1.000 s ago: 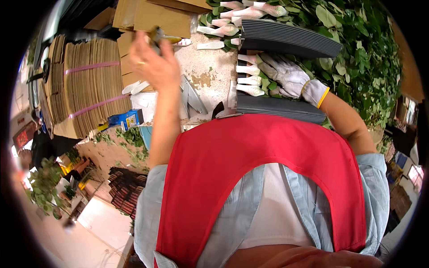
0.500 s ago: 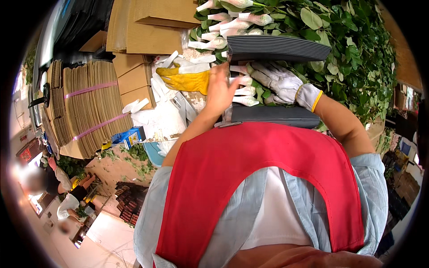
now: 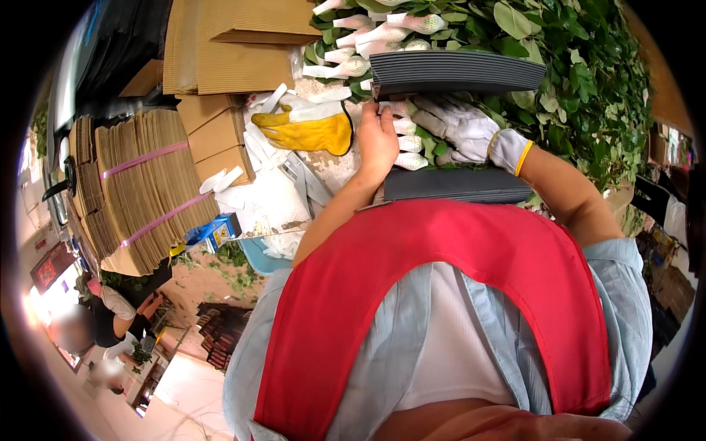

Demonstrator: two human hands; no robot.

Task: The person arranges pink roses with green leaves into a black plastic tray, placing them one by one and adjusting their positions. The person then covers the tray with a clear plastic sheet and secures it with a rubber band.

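Left hand (image 3: 379, 142) touches the dark boards (image 3: 460, 75) at eight o'clock; gloved right hand (image 3: 471, 132) borders netted buds (image 3: 409, 143); I cannot tell whether fingers grip.

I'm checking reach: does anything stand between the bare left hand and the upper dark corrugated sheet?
Nothing visible: the left hand has its fingers at the left end of the dark sheet, apparently touching it.

No lettering can be read; the blue box (image 3: 229, 223) bears a pale label (image 3: 220, 235) too small to make out; the dark panel (image 3: 54, 266) at far left shows blurred red marks (image 3: 46, 275).
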